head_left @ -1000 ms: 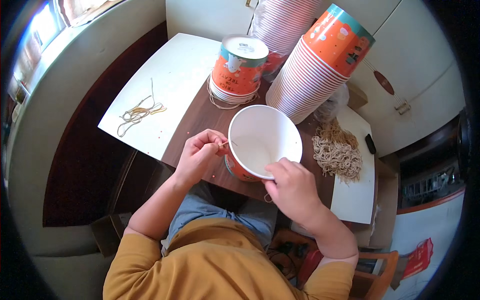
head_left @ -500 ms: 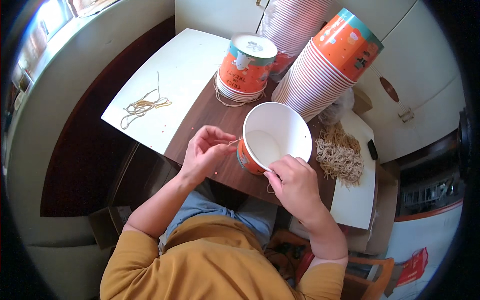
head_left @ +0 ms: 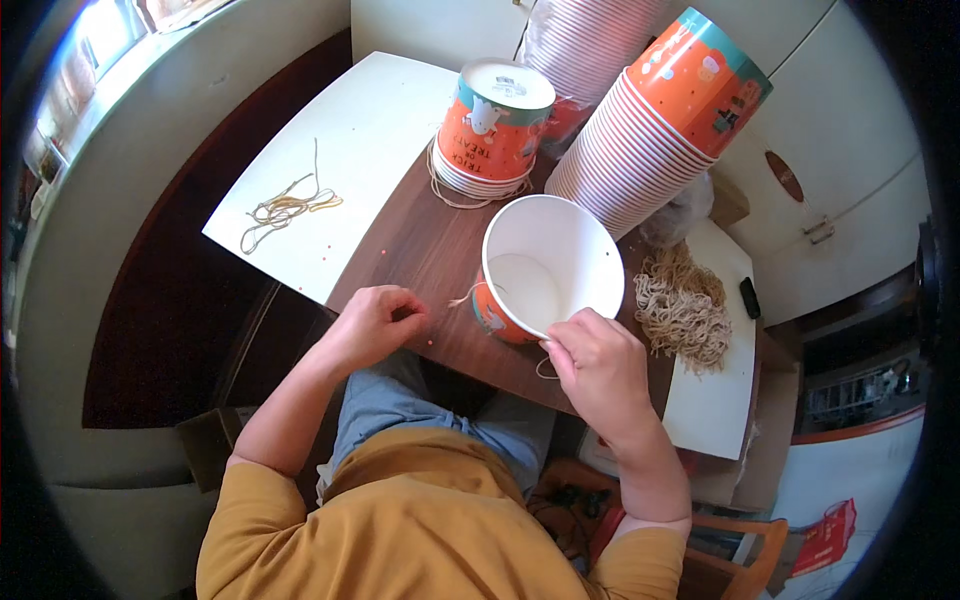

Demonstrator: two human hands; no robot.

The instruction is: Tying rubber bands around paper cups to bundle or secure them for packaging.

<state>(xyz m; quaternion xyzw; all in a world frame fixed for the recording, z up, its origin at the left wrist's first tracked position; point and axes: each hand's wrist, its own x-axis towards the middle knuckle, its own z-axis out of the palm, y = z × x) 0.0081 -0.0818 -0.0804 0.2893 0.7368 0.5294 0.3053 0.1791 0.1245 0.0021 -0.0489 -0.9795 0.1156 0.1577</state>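
Observation:
A white-lined paper bucket [head_left: 528, 285] with an orange printed outside stands mouth up near the table's front edge. My right hand [head_left: 598, 365] pinches its near right rim, and a loop of thin string hangs just below those fingers. On the bucket's left side, a short string end [head_left: 461, 298] sticks out from the wall. Apart from the bucket, to its left, my left hand [head_left: 378, 325] is closed with fingers curled; nothing shows in it.
An upside-down stack of buckets [head_left: 495, 130] with strings round its base stands behind. A tall leaning bucket stack [head_left: 630, 155] is at the back right. A heap of beige string loops [head_left: 683, 310] lies right; several loose strings [head_left: 285, 210] lie on the white left table part [head_left: 365, 125].
My left hand has let go of the string at the bucket's side and drawn back left and toward me. My right hand stays on the rim.

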